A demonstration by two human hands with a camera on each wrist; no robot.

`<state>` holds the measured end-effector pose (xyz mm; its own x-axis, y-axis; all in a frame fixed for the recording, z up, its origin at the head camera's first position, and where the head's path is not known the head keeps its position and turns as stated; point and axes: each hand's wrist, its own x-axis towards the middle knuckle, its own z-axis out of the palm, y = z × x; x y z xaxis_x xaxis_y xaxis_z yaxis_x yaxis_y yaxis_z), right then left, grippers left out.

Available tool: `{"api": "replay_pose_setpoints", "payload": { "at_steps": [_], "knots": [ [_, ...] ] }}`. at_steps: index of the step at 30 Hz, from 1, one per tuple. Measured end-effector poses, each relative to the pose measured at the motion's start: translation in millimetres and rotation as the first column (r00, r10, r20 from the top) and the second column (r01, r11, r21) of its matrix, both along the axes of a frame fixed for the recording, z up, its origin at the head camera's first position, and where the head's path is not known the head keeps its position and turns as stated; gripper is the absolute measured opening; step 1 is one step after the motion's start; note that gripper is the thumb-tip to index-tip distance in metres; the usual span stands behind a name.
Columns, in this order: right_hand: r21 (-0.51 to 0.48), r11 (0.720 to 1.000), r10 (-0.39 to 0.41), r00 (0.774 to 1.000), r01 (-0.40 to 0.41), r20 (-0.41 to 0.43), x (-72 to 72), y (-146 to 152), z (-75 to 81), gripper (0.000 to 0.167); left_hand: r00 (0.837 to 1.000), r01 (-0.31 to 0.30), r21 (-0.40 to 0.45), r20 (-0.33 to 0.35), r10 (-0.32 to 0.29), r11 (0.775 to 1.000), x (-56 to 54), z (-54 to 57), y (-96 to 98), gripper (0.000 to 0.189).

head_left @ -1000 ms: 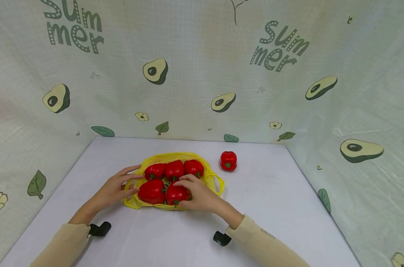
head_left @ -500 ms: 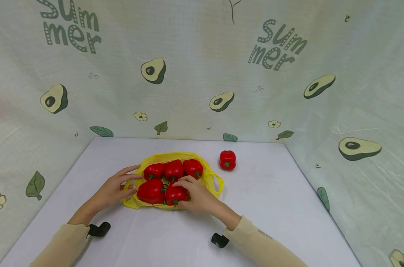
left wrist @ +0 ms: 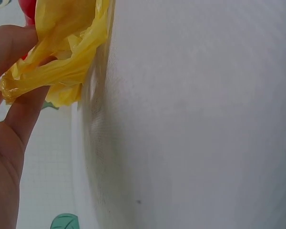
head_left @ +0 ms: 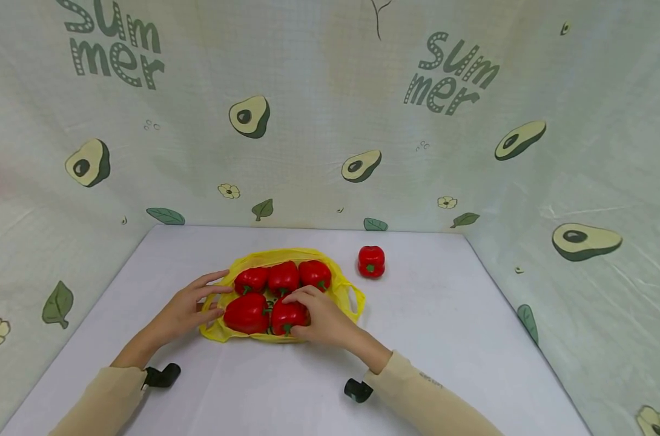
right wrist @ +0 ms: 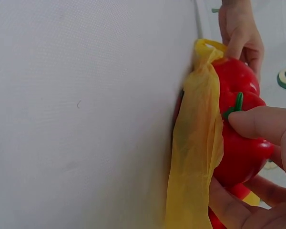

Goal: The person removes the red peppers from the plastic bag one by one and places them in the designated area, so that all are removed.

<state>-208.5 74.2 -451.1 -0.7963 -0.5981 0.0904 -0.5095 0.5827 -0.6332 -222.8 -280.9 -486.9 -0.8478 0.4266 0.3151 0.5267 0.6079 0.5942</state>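
Observation:
A yellow plastic bag [head_left: 343, 293] lies with its mouth spread, and several red bell peppers rest in it in two rows. My right hand [head_left: 330, 318] grips the front-row bell pepper [head_left: 285, 315]; in the right wrist view its thumb lies beside the green stem and other fingers reach round the far side. At the bag's left side, my left hand [head_left: 184, 312] holds the edge, the yellow strap [left wrist: 52, 76] running between thumb and fingers in the left wrist view. Just beside that hand sits a larger bell pepper [head_left: 246, 313]. Plastic partly hides the left fingers.
Another bell pepper [head_left: 371, 261] stands alone on the white table [head_left: 428, 327], behind and right of the bag. Three bell peppers [head_left: 283, 277] form the bag's back row. A printed cloth [head_left: 308, 85] hangs round the table's back and sides.
Both hands keep nearly the same place at the bag and the peppers stay put. The head view has shifted slightly.

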Motion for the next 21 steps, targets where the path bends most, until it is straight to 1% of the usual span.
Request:
{"api": "replay_pose_setpoints", "payload": {
  "at_steps": [6, 10, 14, 18, 21],
  "knots": [
    [-0.005, 1.000, -0.018, 1.000, 0.018, -0.005, -0.9, 3, 1.4, 0.048, 1.000, 0.005, 0.003, 0.020, -0.005, 1.000, 0.1, 2.0, 0.8, 0.044],
    [-0.011, 1.000, -0.011, 1.000, 0.011, -0.019, -1.1, 8, 7.6, 0.048, 1.000, 0.012, 0.008, 0.019, -0.012, 1.000, 0.5, 3.3, 1.5, 0.043],
    [-0.023, 1.000, -0.001, 1.000, 0.000, -0.026, -2.9, 15, 19.6, 0.049, 1.000, 0.011, 0.012, 0.010, -0.011, 1.000, 1.4, 3.4, 1.6, 0.043],
    [-0.038, 0.999, -0.003, 0.999, 0.001, -0.032, -6.0, 26, 35.4, 0.050, 1.000, 0.017, 0.016, -0.005, -0.017, 1.000, 1.7, 3.5, 1.6, 0.043],
    [-0.048, 0.999, -0.011, 0.998, 0.008, -0.061, -9.7, 37, 47.7, 0.049, 1.000, 0.023, 0.018, -0.015, -0.023, 1.000, 1.1, 2.5, 1.1, 0.043]
  ]
}}
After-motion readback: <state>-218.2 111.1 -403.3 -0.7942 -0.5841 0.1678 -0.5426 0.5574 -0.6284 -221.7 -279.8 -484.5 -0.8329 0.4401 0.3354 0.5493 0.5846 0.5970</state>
